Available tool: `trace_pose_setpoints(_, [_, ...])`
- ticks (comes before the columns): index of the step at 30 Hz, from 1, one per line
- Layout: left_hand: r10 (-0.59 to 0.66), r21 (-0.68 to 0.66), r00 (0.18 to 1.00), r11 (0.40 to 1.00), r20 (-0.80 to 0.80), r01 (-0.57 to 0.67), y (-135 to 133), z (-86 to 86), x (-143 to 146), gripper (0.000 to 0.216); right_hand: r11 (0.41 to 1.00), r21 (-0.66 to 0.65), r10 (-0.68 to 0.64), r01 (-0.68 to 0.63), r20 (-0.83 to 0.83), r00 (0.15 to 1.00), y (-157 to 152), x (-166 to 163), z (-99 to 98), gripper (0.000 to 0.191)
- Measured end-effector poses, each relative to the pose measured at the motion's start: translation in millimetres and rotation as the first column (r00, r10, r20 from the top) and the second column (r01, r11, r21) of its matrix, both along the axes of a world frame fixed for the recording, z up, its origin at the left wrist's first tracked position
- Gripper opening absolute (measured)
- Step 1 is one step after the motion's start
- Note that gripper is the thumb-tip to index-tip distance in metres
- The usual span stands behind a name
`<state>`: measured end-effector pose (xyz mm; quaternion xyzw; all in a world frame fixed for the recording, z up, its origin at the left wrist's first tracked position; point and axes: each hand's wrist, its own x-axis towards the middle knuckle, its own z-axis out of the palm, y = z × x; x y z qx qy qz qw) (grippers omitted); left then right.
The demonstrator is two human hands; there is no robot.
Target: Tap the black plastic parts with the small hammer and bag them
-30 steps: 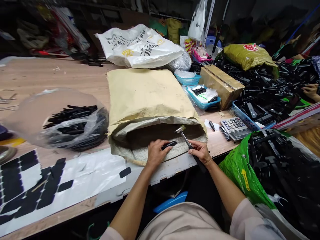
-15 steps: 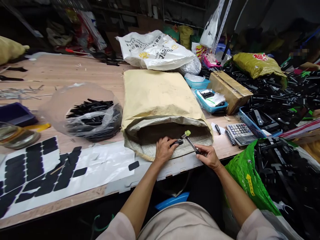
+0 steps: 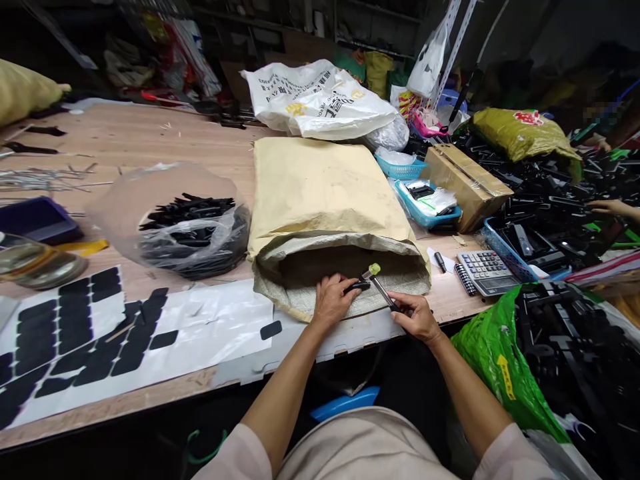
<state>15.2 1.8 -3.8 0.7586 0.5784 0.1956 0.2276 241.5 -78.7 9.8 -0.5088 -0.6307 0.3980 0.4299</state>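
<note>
Nearer now to the black piece (image 3: 360, 285) has come the hammer (image 3: 382, 288); the right hand (image 3: 416, 316) is closed around its handle (image 3: 395, 307), the left hand (image 3: 331, 301) pinches the piece.

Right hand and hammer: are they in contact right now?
Touching. The head view shows the right hand closed on the hammer, thumb and fingers at its grip end with no gap visible.

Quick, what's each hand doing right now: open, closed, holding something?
Left hand: closed, fingers and thumb holding a small black elongated piece.
Right hand: closed, holding a metal-shafted hammer with yellow-green head.
</note>
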Motion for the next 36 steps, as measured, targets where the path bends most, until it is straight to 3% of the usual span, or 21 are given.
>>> trace_pose_setpoints(6, [0.009,-0.024,1.0,1.0,-0.005,-0.009,-0.7,1.9,0.3,0.031,0.997,-0.055,0.058,-0.058,-0.014,0.998,5.6,-3.8,-8.8,0.047])
trace_pose_setpoints(14, [0.024,0.048,0.997,0.998,0.077,-0.027,2.0,0.0,-0.6,0.028,0.992,-0.099,-0.099,0.073,-0.289,0.952,13.7,4.1,-17.3,0.049])
trace_pose_setpoints(17, [-0.015,0.216,0.985,0.976,0.17,-0.022,-17.3,8.6,-6.4,0.028,0.991,-0.105,-0.118,0.087,-0.346,0.931,15.8,4.6,-15.6,0.048])
trace_pose_setpoints(20, [-0.24,0.281,0.942,0.944,0.233,0.171,-66.3,9.9,-16.0,0.032,0.988,-0.112,-0.14,0.105,-0.385,0.912,16.7,5.2,-14.3,0.047])
trace_pose_setpoints(22, [-0.441,0.184,0.867,0.895,0.23,0.406,-106.7,1.4,-22.7,0.035,0.986,-0.119,-0.157,0.118,-0.409,0.899,17.0,5.8,-14.0,0.047])
trace_pose_setpoints(24, [-0.509,0.0,0.83,0.853,0.227,0.523,-140.4,-13.5,-28.0,0.038,0.983,-0.132,-0.172,0.127,-0.421,0.891,17.3,6.3,-14.2,0.048])
trace_pose_setpoints(27, [-0.359,-0.255,0.903,0.874,0.237,0.414,-161.1,-39.1,-31.4,0.041,0.982,-0.143,-0.17,0.12,-0.422,0.89,17.5,6.6,-14.7,0.049])
trace_pose_setpoints(31, [-0.135,-0.51,0.991,0.852,0.012,0.123,-144.9,-56.7,-29.6,0.042,0.985,-0.123,-0.164,0.122,-0.429,0.888,17.4,6.3,-15.5,0.048])
trace_pose_setpoints(34, [-0.15,-0.569,0.98,0.821,-0.131,0.05,-133.1,-45.2,-26.0,0.034,0.985,-0.113,-0.17,0.133,-0.436,0.884,17.2,5.9,-16.1,0.047])
trace_pose_setpoints(36, [-0.263,-0.579,0.963,0.793,-0.05,0.186,-129.8,-24.0,-22.7,0.033,0.983,-0.121,-0.175,0.135,-0.444,0.879,17.1,5.6,-16.1,0.048])
